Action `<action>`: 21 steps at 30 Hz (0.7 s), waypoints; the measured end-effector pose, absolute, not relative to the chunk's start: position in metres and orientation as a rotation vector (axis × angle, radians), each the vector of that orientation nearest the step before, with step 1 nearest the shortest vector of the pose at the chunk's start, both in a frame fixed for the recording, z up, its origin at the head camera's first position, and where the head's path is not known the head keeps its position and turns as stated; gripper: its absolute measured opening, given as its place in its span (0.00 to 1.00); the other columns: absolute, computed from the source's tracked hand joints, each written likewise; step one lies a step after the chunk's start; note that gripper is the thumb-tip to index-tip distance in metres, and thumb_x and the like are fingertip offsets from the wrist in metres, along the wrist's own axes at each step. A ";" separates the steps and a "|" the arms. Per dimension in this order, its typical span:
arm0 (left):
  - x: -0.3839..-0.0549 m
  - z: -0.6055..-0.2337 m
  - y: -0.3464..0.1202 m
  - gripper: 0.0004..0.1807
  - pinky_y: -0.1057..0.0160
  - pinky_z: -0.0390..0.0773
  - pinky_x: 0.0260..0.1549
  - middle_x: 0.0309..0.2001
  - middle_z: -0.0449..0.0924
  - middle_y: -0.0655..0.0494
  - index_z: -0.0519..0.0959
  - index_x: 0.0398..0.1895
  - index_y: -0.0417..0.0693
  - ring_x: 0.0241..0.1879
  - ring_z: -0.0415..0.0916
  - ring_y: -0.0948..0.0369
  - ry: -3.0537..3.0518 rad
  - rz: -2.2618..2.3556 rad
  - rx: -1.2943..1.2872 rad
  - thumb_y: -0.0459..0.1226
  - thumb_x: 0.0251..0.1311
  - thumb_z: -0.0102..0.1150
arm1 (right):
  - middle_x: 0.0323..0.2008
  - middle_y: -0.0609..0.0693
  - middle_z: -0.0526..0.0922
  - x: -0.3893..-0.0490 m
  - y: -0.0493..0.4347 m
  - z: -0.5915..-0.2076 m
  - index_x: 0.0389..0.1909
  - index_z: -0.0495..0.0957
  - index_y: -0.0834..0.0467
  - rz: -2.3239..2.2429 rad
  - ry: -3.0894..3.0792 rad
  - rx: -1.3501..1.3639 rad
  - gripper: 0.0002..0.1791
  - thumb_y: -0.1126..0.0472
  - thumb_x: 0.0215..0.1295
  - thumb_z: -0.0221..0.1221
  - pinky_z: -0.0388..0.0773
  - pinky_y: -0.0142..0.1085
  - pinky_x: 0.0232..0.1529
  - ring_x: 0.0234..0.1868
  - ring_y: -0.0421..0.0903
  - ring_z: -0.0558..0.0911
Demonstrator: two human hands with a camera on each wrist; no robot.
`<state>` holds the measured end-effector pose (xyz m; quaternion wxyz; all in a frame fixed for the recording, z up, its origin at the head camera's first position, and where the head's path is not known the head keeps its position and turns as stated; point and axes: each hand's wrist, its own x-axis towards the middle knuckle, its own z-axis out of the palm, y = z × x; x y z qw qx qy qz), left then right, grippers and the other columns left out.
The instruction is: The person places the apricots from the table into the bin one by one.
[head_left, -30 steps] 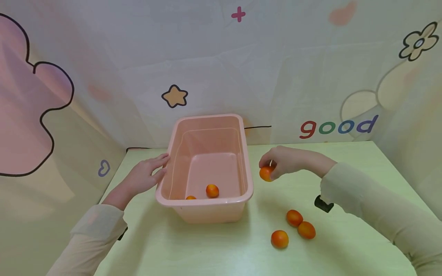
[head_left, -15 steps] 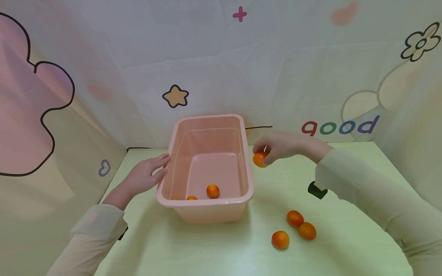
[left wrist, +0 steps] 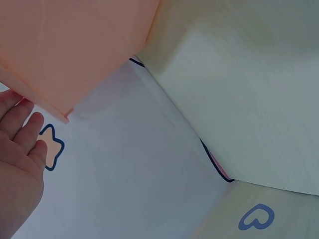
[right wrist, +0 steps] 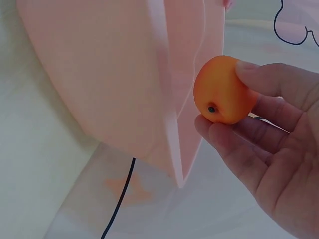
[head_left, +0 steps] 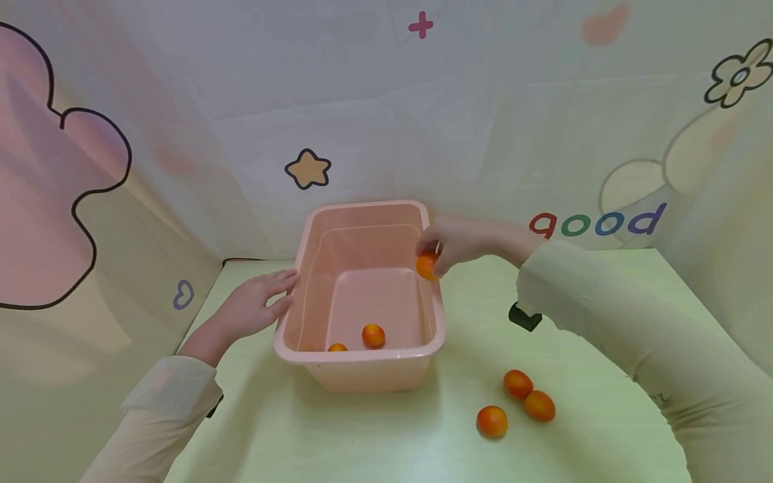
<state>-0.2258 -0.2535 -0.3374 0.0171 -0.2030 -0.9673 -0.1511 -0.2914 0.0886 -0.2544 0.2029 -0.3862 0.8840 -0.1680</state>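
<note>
My right hand (head_left: 464, 240) pinches a round orange-red fruit (head_left: 426, 266) over the right rim of a pink plastic basin (head_left: 368, 373). In the right wrist view the fruit (right wrist: 219, 89), apricot-like with a dark stem spot, sits between thumb and fingertips, beside the basin's rim. My left hand (head_left: 249, 308) rests its extended fingers against the basin's left rim; the left wrist view has that hand (left wrist: 20, 159) touching the rim's underside. Inside the basin lie two similar fruits, one whole in view (head_left: 373, 335), the other (head_left: 337, 347) partly hidden by the front rim.
Several like fruits lie on the pale green table (head_left: 374, 443) right of the basin: a touching pair, one of them the upper fruit (head_left: 518, 384), and a separate fruit (head_left: 492, 422) nearer the front. A printed cloth backdrop (head_left: 374, 134) stands behind the basin.
My right hand has carried its fruit leftward and up, from beside the basin to above its right rim. The left hand stays on the left rim.
</note>
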 end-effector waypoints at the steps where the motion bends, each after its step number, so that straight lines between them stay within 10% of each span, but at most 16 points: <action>1: -0.226 -0.337 -0.253 0.25 0.41 0.59 0.56 0.63 0.61 0.44 0.62 0.62 0.42 0.61 0.58 0.42 -3.007 -0.466 -0.634 0.41 0.61 0.46 | 0.30 0.50 0.77 -0.293 0.086 -0.254 0.35 0.77 0.60 -0.460 2.470 -1.086 0.10 0.68 0.49 0.57 0.72 0.31 0.34 0.33 0.46 0.72; 21: -0.225 -0.336 -0.252 0.25 0.41 0.61 0.56 0.62 0.62 0.44 0.63 0.61 0.42 0.60 0.60 0.43 -2.999 -0.457 -0.633 0.41 0.62 0.45 | 0.31 0.49 0.75 -0.310 0.024 -0.256 0.31 0.77 0.57 -0.337 2.584 -0.900 0.09 0.70 0.47 0.56 0.71 0.31 0.29 0.32 0.46 0.71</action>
